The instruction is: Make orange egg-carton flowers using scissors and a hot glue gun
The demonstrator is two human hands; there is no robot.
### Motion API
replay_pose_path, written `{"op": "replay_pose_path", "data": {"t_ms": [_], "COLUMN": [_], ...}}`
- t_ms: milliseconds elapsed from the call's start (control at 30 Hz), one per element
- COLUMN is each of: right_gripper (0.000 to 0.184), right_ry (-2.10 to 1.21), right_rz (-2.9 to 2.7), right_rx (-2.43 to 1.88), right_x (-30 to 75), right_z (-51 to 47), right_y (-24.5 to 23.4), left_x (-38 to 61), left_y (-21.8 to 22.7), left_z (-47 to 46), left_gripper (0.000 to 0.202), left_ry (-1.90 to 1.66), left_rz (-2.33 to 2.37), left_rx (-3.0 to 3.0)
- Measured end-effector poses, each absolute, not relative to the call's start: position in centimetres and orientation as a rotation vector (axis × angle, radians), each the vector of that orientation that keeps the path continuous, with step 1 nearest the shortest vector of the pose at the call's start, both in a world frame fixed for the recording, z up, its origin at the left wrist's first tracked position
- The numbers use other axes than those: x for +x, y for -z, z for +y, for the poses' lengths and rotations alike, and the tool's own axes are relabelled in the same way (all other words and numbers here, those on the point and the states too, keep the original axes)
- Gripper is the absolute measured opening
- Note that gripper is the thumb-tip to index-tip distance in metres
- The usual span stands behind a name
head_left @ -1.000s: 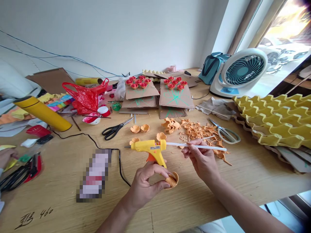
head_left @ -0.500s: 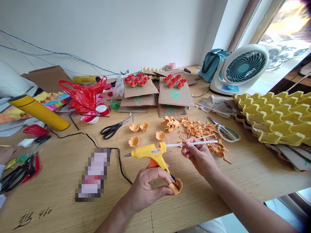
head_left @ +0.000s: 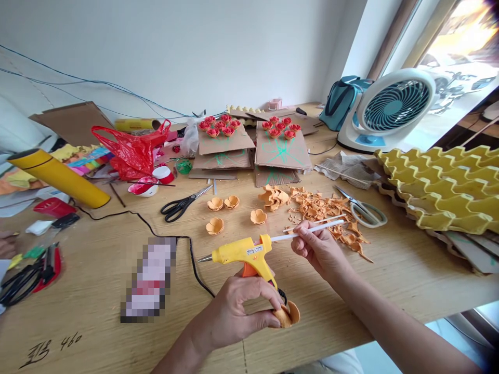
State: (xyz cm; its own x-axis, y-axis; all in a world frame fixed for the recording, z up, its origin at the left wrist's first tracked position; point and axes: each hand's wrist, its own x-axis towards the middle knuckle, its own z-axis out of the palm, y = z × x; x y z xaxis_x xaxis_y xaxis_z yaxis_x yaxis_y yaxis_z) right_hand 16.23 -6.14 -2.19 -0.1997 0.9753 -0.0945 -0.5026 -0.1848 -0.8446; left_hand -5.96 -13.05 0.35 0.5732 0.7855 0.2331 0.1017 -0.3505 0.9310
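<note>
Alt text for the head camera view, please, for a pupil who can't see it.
A person's left hand holds a yellow glue gun and pinches an orange petal cup, while the right hand grips a white glue stick at the gun's rear. Beyond lie orange flower cups and scraps; red flowers stand on cardboard behind.

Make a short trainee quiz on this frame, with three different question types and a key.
1. True or false: the right hand holds a white glue stick at the rear of the yellow glue gun.
2. What small thing does the left hand pinch?
3. Fill in: in the picture, the black-handled scissors lie to the ____ of the orange scraps.

Key: 1. True. 2. An orange petalled cup. 3. Left.
</note>
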Motion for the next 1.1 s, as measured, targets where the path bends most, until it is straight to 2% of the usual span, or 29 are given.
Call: {"op": "replay_pose_path", "data": {"t_ms": [367,533,633,833,1100], "right_gripper": [0.033,0.049,0.048,0.041,0.048], "right_ry": [-1.699,-1.801,-1.9,-2.177,-1.982], "right_rz": [-0.885,-1.271,-1.457,-1.298,-1.053], "right_rx": [-0.747,-0.668,-0.615,-0.475,-0.494], "right_x": [16.3,15.6,14.8,13.5,13.8], "right_z": [-6.3,-7.2,-7.8,-8.8,-7.7], "right_y": [2.1,2.1,2.2,2.6,2.3], "left_x": [-5.9,-5.5,-5.2,-4.5,-5.2], "left_y": [-0.5,-0.3,0.1,0.6,0.4], "left_z": [-13.1,-13.3,-13.5,-13.6,-12.7], "left_gripper": [0.011,0.007,0.009,0.008,0.007], "left_ry": [-0.835,-0.806,-0.786,-0.744,-0.961], "left_rz": [0.699,0.7,0.701,0.674,0.842], "left_rx": [1.839,1.872,1.866,1.874,1.992]}}
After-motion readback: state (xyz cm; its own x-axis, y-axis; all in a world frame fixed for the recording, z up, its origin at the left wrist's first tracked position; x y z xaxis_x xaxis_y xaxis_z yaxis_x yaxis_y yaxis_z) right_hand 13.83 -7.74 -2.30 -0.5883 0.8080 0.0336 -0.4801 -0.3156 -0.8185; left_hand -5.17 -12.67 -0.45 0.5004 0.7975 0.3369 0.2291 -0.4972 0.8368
